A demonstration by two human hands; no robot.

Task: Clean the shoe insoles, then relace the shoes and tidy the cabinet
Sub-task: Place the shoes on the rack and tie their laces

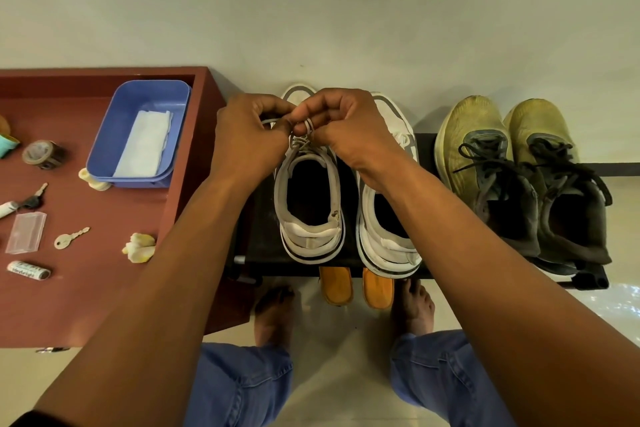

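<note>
Your white shoes stand side by side on the black shoe rack [426, 146], toes to the wall, heels at its front edge; the right white shoe [388, 218] overhangs that edge slightly. The left white shoe [310, 198] sits just beside the red counter [194, 184], so room on that side is tight. The yellow shoes [519, 177] stand apart on the right, with a bare strip of rack between the pairs. Both forearms reach forward over the rack. Your left hand [247, 140] and right hand [349, 128] meet above the left shoe's tongue, fingers curled, each grip pinching the white lace [306, 126]. A blue tray [104, 135] holding a white cloth [143, 146] rests on the counter.
</note>
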